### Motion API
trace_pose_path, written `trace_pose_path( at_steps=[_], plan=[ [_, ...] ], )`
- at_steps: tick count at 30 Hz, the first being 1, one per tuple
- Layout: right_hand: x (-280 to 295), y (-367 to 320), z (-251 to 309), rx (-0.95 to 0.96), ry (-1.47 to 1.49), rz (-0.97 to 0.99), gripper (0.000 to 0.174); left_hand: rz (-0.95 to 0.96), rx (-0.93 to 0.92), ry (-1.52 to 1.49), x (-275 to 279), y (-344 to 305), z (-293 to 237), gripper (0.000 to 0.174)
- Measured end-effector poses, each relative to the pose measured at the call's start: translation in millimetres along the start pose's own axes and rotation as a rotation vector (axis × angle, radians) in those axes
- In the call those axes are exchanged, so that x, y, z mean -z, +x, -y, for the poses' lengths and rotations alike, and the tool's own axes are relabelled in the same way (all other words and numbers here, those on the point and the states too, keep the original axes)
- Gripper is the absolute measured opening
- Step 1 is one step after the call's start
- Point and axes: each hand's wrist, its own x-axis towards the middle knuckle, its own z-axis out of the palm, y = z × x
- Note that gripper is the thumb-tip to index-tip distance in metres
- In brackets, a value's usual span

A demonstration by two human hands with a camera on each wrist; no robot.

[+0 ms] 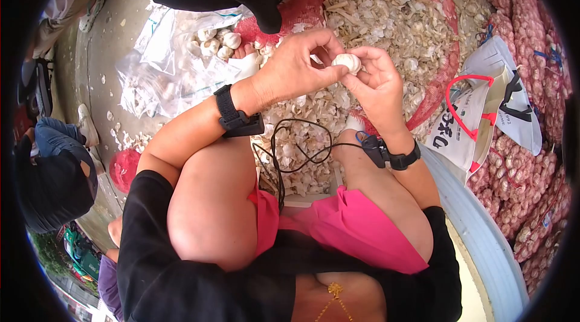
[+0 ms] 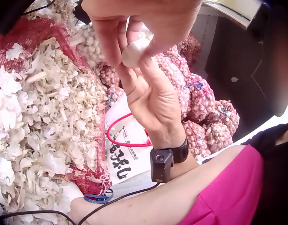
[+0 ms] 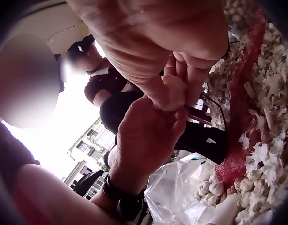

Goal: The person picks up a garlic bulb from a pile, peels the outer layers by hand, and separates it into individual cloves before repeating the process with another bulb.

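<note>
Held between both hands over the heap of peelings is one whitish garlic bulb (image 1: pixel 347 63). The left hand (image 1: pixel 299 65) comes from the left, its thumb and curled fingers pinching the near side of the bulb. From the right, the right hand (image 1: pixel 379 83) grips the same bulb between thumb and fingers. In the left wrist view the garlic bulb (image 2: pixel 135 52) shows pale and smooth between the fingertips of both hands. Fingers partly cover the bulb in the right wrist view. Dry garlic skins (image 1: pixel 308 168) lie below the hands, between the person's knees.
A red mesh sack (image 1: pixel 444 5) surrounds more skins. Whole garlic bulbs (image 1: pixel 210 47) lie by a clear plastic bag (image 1: pixel 175 68) at the left. A white bag with red handles (image 1: pixel 454 135) and stacked net sacks of garlic (image 1: pixel 519 171) stand right. A black cable (image 1: pixel 302 121) loops between the wrists.
</note>
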Motion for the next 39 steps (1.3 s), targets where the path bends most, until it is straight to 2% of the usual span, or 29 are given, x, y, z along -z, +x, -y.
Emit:
trace_pose_path(
  at_steps=[2,4,5,7,10,12,14,16,18,19,23,25,26,28,32,35,37,39],
  plan=[
    [5.2,-0.5,-0.9,0.006,-0.044,0.032,0.039,0.016,0.065,-0.054,2.5,-0.1,-3.3,0.017],
    [7.2,-0.5,-0.3,0.009,-0.087,0.064,0.040,0.084,0.209,-0.057,7.7,-0.5,-8.6,0.012],
    [7.3,0.0,1.7,0.032,-0.111,0.077,0.043,0.084,0.210,-0.058,8.9,-0.8,-6.6,0.012],
    [8.3,0.2,2.4,0.053,-0.134,0.090,0.046,0.118,0.225,-0.241,10.8,-0.6,0.0,0.011],
    [9.8,0.5,2.6,0.047,-0.041,0.127,0.046,0.116,0.289,-0.411,12.2,-1.5,4.1,0.010],
    [10.0,-0.8,4.5,-0.098,0.070,0.162,0.042,0.120,0.292,-0.397,12.6,-1.6,2.9,0.010],
    [12.9,0.4,0.8,-0.084,0.105,0.153,0.040,0.122,0.297,-0.383,13.0,-1.1,1.5,0.011],
    [14.0,1.1,1.2,-0.071,0.140,0.145,0.038,0.092,0.376,-0.294,12.6,-0.3,0.5,0.012],
    [13.7,2.0,6.8,-0.204,0.363,0.105,0.035,0.085,0.376,-0.233,12.4,-0.3,14.5,0.013],
    [13.2,2.2,7.0,-0.203,0.362,0.105,0.035,0.079,0.375,-0.171,12.6,0.9,14.0,0.014],
    [10.7,2.0,5.0,-0.165,0.235,0.065,0.038,0.029,0.260,-0.344,8.8,0.4,0.7,0.015],
    [9.3,1.2,3.9,-0.135,0.157,0.077,0.039,0.113,0.194,-0.126,8.8,0.5,-1.8,0.016],
    [7.5,0.5,3.7,-0.111,0.129,0.073,0.040,0.112,0.194,-0.127,8.3,0.1,0.6,0.016],
    [6.9,0.4,3.9,-0.086,0.099,0.068,0.041,0.137,0.362,-0.419,7.6,-0.7,8.5,0.015],
    [7.5,1.9,2.5,-0.040,0.072,0.019,0.042,0.183,0.380,-0.375,13.7,0.6,13.9,0.017],
    [8.5,1.2,-1.3,0.018,-0.018,0.037,0.041,0.117,0.289,-0.331,10.1,1.2,8.6,0.023],
    [7.9,0.3,-2.2,0.058,-0.088,0.043,0.041,0.160,0.298,-0.453,10.3,0.9,0.6,0.030],
    [6.1,-1.0,-1.6,0.078,-0.128,0.017,0.040,0.155,0.279,-0.448,7.4,1.4,4.1,0.032]
  ],
)
